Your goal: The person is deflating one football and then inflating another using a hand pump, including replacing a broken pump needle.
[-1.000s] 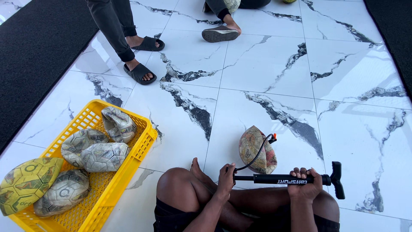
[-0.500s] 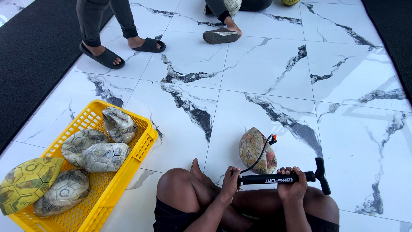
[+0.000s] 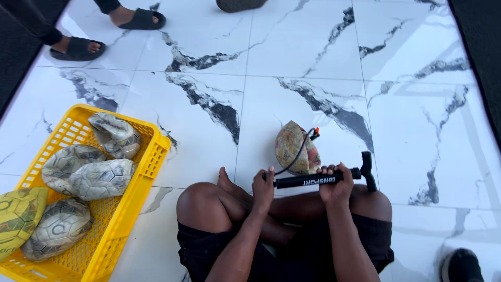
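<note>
I sit cross-legged on a white marble floor. My left hand [image 3: 263,187] grips the front end of a black hand pump [image 3: 308,180], which lies across my legs. My right hand [image 3: 336,183] clasps the pump's barrel near its T-handle [image 3: 367,168], which is pushed in close to the barrel. A thin black hose runs from the pump to a flat, deflated ball [image 3: 296,148] standing on the floor just past my feet.
A yellow plastic crate [image 3: 148,162] at my left holds several deflated balls [image 3: 99,177]. Another person's feet in black slides [image 3: 78,48] stand at the far left. A dark mat [image 3: 477,47] borders the right edge; a black shoe [image 3: 462,265] is at bottom right.
The pump's T-handle has been pushed in toward the barrel. The other person's feet have stepped leftward. The view has shifted nearer and downward.
</note>
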